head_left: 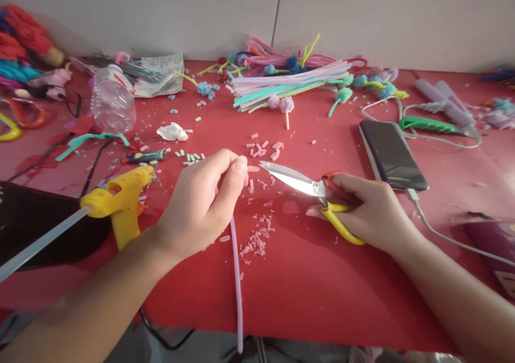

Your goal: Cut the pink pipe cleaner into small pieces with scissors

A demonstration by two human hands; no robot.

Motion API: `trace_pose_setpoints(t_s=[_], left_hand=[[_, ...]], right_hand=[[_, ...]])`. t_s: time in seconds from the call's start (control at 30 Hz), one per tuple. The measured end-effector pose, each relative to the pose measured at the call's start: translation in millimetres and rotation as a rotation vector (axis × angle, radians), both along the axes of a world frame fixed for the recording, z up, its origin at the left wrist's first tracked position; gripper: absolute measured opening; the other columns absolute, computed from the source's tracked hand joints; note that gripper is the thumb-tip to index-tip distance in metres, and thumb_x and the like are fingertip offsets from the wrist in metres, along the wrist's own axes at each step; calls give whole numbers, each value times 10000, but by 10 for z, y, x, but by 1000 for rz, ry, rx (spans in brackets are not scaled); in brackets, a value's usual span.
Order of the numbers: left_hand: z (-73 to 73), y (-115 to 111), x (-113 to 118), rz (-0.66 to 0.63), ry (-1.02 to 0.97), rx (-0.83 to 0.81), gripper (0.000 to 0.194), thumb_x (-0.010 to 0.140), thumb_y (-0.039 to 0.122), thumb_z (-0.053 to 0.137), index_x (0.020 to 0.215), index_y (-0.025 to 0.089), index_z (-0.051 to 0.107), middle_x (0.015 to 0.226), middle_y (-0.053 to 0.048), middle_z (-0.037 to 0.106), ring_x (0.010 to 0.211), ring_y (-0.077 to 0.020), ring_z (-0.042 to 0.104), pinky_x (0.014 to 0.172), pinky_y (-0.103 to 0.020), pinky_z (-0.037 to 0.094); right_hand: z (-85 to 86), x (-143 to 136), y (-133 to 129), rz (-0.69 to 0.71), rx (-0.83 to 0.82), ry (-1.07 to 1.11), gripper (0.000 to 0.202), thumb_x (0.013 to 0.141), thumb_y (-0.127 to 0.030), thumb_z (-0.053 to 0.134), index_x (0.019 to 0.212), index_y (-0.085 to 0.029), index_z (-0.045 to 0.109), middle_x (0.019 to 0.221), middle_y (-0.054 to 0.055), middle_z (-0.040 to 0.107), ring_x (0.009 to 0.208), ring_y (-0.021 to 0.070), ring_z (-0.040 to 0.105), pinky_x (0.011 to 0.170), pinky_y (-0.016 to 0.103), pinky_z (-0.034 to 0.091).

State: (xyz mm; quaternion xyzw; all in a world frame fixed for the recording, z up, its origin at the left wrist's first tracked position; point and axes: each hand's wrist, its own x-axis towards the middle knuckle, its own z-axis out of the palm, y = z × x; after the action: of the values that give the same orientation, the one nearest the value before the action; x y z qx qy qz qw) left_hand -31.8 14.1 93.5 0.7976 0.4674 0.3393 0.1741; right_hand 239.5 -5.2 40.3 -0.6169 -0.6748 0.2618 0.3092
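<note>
My left hand (pixel 205 199) is closed around a thin lilac stem (pixel 236 277). Its long end hangs down past the table's front edge, and a short pink tip pokes out beyond my thumb. To the right, my right hand (pixel 372 210) grips scissors (pixel 298 182) with red and yellow handles. Their blades look nearly closed and point left, their tips a little to the right of the pink tip. Small pink cut pieces (pixel 259 149) lie behind the tips, and pink shreds (pixel 257 239) are scattered on the red table (pixel 314 288) between my hands.
A yellow glue gun (pixel 124 202) stands beside my left forearm. Behind are a clear bottle (pixel 113 103), a bundle of coloured stems (pixel 289 87), a battery (pixel 145 156) and white crumpled stuff (pixel 172 132). A phone (pixel 394 154) with a cable lies behind my right hand, near a green cutter (pixel 432 124).
</note>
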Motion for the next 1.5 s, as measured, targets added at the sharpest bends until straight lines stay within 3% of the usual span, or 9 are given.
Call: trace_pose_setpoints(t_s=[1.3,1.5], left_hand=[[-20,-1,11,-23,11,-36,351,1069,194,441,720,213,473,608,48,515,540,-88,509,548,-252,404],[-21,4,23,-31,5,-34,360,1072,205,439,714,213,471,594,51,512,533,-84,508,547,-254,399]], right_hand=[[-16,-1,9,15,-29,-29,706,624,-810,811,618,-237,398,617,-43,324,584,122,306,487,255,333],[18,3,-7,21,12,45,718,618,-757,862,653,-246,359,639,-56,296,625,126,245,489,265,282]])
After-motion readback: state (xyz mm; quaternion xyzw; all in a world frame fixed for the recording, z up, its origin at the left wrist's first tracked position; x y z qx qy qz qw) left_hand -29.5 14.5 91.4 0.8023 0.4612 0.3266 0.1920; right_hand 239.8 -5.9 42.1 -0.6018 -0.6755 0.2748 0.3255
